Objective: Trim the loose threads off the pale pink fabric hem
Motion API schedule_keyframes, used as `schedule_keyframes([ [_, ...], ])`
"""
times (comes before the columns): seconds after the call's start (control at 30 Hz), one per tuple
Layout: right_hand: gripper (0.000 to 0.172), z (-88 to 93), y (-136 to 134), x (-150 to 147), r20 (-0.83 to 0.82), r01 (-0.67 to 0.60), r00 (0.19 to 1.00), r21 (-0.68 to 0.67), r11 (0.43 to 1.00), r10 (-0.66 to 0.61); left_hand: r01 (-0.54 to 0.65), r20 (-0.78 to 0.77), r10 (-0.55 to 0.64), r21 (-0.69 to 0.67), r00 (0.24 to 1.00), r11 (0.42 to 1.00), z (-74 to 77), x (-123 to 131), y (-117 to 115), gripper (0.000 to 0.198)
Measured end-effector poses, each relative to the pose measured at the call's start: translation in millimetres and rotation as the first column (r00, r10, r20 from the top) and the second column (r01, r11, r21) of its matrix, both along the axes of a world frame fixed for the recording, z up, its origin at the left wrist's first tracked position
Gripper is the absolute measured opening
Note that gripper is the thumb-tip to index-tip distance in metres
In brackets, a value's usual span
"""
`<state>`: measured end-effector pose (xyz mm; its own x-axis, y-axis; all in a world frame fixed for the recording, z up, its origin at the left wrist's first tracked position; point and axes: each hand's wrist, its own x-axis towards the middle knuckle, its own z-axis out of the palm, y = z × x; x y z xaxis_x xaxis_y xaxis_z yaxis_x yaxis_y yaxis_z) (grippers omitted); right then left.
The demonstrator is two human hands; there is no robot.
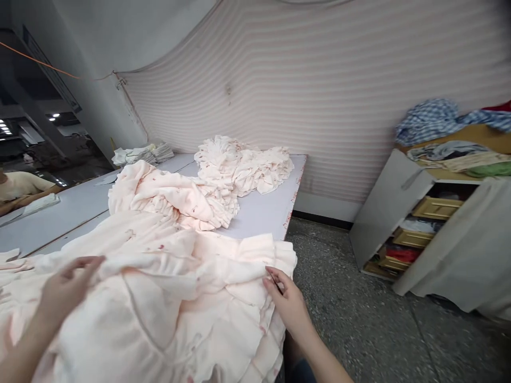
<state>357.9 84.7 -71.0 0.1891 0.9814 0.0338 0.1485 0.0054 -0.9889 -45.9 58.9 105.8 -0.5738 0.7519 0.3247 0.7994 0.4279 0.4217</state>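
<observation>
A pale pink garment (159, 298) with ruffled edges and small reddish marks lies heaped over the near table, on more layers of the same cloth. My left hand (66, 290), slightly blurred, is over its left side, fingers stretched out and apart at a raised fold. Whether the fingertips touch the cloth is unclear. At the right edge, my right hand (289, 303) is closed, with a thin dark pointed tool (276, 283) between thumb and fingers, beside the ruffled hem. The tool's other end is hidden in the hand.
More pink garments (175, 194) and another pink pile (245, 165) lie farther along the table (259, 213). Folded white cloths (143, 153) sit at the back. A person's arm (27, 194) shows at far left. A drawer cabinet (387, 207) stands right, across the speckled floor (335, 271).
</observation>
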Motion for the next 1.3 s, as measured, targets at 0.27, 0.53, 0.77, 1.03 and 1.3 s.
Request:
schedule_keyframes([
  [0.27,0.042,-17.6,21.5,33.7,0.005,0.158,0.987,-0.065,0.985,-0.158,0.524,-0.713,-0.606,-0.386,0.353,0.759,-113.4,42.0,5.2,0.051],
  [0.53,0.026,-4.7,-0.2,25.5,0.032,-0.061,0.998,-0.051,0.997,0.062,0.681,-0.677,-0.736,-0.539,0.0,0.495,-137.0,100.7,36.6,0.052],
  [0.77,0.012,-14.6,-24.5,7.0,0.354,-0.313,0.882,-0.052,0.948,0.311,0.877,-0.372,-0.911,-0.358,0.181,0.321,-118.1,152.4,13.0,0.046],
  [1.03,0.022,5.3,-18.2,8.0,0.152,-0.343,0.929,0.013,0.939,0.337,0.859,-0.074,-0.857,0.076,0.511,0.506,-137.5,205.8,15.9,0.039],
  [1.3,0.022,61.7,-8.2,-5.8,0.136,-0.426,0.901,0.099,0.899,0.412,0.905,0.599,-0.73,0.023,0.329,0.426,-93.1,200.9,39.3,0.054],
])
